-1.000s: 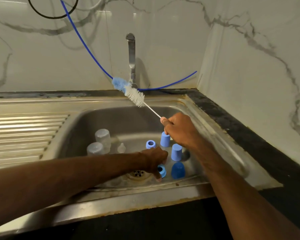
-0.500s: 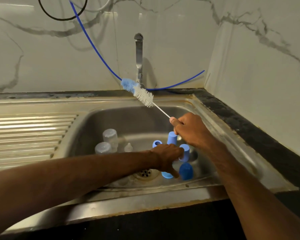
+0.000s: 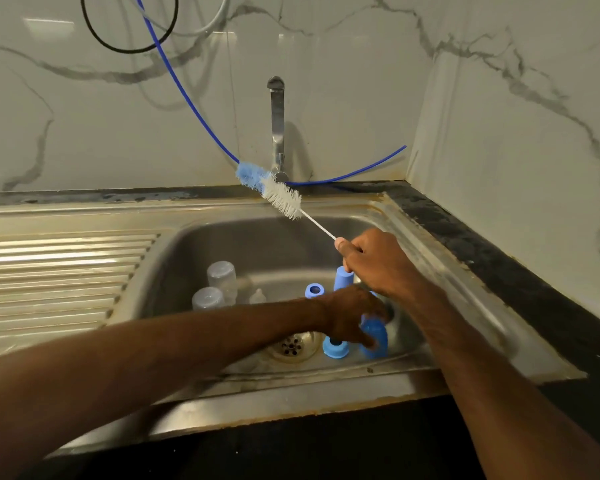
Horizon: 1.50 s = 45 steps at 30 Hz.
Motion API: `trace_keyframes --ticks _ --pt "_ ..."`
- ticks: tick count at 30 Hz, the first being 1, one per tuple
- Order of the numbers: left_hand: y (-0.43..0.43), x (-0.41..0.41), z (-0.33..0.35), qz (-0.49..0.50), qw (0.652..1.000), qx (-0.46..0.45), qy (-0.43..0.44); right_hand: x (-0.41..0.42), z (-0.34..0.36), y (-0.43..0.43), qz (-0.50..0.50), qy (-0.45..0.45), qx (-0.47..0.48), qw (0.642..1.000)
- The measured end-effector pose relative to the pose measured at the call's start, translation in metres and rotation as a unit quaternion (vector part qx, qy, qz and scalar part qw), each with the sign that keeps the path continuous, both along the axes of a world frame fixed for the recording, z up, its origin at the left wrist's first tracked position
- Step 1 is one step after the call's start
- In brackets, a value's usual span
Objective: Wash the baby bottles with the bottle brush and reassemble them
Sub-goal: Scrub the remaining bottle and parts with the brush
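Your left hand (image 3: 350, 317) is shifting from collar (image 3: 335, 350) to cap (image 3: 377, 336), fingers curling round it; your right hand (image 3: 378, 261) is gripping the brush (image 3: 281, 199).

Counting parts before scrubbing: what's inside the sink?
Visible: rear bottle, front bottle, both upturned; a clear teat; rear ring, front ring; tall blue cap; the drain. The left hand grips a near blue cap; whatever lies under it and the right hand, which holds the brush, is hidden.

Blue, white, grey
Your brush (image 3: 281, 199) has white bristles and a blue tip; caps (image 3: 343, 278) blue, bottles (image 3: 221, 277) clear, wall (image 3: 84, 116) white with grey veins.
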<state>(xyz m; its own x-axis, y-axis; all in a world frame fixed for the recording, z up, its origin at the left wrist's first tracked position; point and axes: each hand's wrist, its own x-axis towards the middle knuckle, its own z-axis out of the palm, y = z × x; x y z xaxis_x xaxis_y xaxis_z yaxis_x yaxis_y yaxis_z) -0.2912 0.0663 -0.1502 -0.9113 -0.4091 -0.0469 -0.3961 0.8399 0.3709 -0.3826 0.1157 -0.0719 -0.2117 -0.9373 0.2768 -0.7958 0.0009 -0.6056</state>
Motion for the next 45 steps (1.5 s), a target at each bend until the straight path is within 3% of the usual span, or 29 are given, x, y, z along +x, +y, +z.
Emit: trace_keyframes --ticks 3,7,10,14,20,25,27,32,38,43,45 --pt "-0.012 0.032 0.022 0.072 0.993 0.054 0.079 0.006 0.003 0.002 0.027 -0.055 -0.003 0.998" --pt "-0.027 0.087 0.056 0.156 0.981 0.065 0.094 0.013 0.002 0.003 0.053 -0.091 -0.028 0.994" --pt "-0.038 0.127 0.067 0.224 0.938 0.188 0.184 0.019 0.0 0.006 0.066 -0.106 -0.031 0.992" --pt "-0.048 0.17 0.081 0.299 0.814 0.318 0.383 0.033 0.002 0.014 0.078 -0.081 -0.037 0.993" --pt "-0.062 0.198 0.086 0.357 0.665 0.421 0.503 0.045 0.006 0.019 0.07 -0.12 -0.062 0.988" --pt "-0.085 0.222 0.091 0.328 0.464 0.473 0.673 0.035 0.007 0.028 0.077 -0.136 -0.061 0.986" --pt "-0.095 0.229 0.086 0.307 0.411 0.498 0.699 0.033 0.006 0.032 0.076 -0.117 -0.045 0.989" --pt "-0.105 0.22 0.086 0.296 0.444 0.53 0.659 0.023 0.003 0.032 0.027 -0.077 -0.044 0.996" --pt "-0.119 0.219 0.084 0.354 0.435 0.45 0.695 0.01 0.006 0.029 -0.003 -0.031 -0.048 0.998" --pt "-0.115 0.208 0.073 0.329 0.558 0.438 0.623 0.016 0.006 0.027 -0.01 0.012 -0.046 0.999" --pt "-0.109 0.199 0.069 0.338 0.576 0.445 0.597 0.019 0.009 0.029 -0.002 0.007 -0.062 0.998"
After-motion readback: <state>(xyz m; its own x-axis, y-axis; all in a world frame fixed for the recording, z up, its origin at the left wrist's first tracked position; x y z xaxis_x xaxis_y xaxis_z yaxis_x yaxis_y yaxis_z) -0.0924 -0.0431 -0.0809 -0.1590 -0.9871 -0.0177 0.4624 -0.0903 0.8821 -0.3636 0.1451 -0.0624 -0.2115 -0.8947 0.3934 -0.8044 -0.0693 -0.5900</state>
